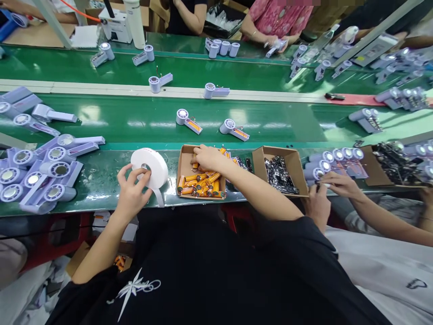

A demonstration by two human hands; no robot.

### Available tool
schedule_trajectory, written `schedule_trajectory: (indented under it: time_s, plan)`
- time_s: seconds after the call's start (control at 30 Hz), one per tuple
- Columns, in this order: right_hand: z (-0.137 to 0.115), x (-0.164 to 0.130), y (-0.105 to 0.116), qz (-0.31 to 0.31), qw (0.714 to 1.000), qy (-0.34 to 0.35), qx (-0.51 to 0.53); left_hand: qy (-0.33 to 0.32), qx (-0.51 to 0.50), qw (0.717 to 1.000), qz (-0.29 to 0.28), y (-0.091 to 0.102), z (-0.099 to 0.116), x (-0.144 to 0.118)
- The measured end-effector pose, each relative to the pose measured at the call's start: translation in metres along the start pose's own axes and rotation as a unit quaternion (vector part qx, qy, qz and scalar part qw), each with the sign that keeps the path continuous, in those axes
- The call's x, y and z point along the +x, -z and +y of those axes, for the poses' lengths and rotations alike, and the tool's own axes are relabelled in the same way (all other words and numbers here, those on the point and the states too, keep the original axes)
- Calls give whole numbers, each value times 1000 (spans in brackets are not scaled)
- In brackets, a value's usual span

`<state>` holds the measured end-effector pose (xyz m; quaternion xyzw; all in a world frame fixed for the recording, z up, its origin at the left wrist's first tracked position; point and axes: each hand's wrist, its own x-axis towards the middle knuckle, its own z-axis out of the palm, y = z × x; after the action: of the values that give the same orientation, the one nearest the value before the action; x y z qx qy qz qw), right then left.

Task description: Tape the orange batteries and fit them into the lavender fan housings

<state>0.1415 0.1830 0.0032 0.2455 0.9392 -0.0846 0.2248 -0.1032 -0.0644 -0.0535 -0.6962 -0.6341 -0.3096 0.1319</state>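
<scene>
My left hand (pixel 133 192) grips a roll of white tape (pixel 158 164). Its fingers reach into the core, and a loose tape end hangs toward the table's front edge. Over the far part of a cardboard box (pixel 181 158), my right hand (pixel 208 158) has its fingers curled down around an orange cylindrical battery (pixel 195 166), partly hidden by the hand. Several more orange batteries (pixel 203 184) lie jumbled in the box's near half. Beyond the box, two lilac handheld-fan bodies (pixel 229 126) rest on the green belt, with orange showing in their open handles.
Lilac fan bodies (pixel 57 169) are piled at the left. A box of black parts (pixel 279 174) stands to the right, next to a co-worker's hands (pixel 320 198). More fan parts lie along the belt (pixel 135 122). Other people sit across the line.
</scene>
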Motion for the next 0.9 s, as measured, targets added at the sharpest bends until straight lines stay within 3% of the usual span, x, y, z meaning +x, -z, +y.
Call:
schedule_trajectory:
  time_s: [0.13, 0.2, 0.27, 0.33, 0.47, 0.5, 0.53, 0.6, 0.73, 0.83, 0.9]
  plan:
    - [13, 1, -18, 52, 997, 52, 22, 2, 5, 1000, -30, -4, 0, 1]
    - [22, 5, -24, 86, 990, 62, 94, -1, 4, 999, -32, -6, 0, 2]
    - [29, 7, -29, 129, 963, 63, 227, -10, 3, 1000, -29, -6, 1, 3]
    - [29, 4, -32, 176, 892, 70, 411, -13, 6, 999, -29, -4, 3, 4]
    - [-4, -20, -37, 238, 647, 69, 721, -14, 22, 999, -37, 5, 7, 3]
    - [-16, -29, -39, 246, 604, 65, 755, -17, 27, 999, -42, 7, 9, 3]
    - [-29, -37, -42, 254, 580, 62, 771, -19, 32, 998, -49, 10, 10, 2]
    - [-51, -50, -46, 287, 578, 56, 762, -20, 44, 997, -65, 14, 14, 1]
    - [-73, -57, -49, 356, 661, 50, 659, -37, 60, 994, -79, 17, 22, 2]
    - [-79, -52, -48, 339, 722, 51, 601, -68, 77, 992, -71, 18, 25, 5]
    - [-81, -48, -49, 301, 740, 59, 599, -83, 101, 990, -62, 20, 26, 8]
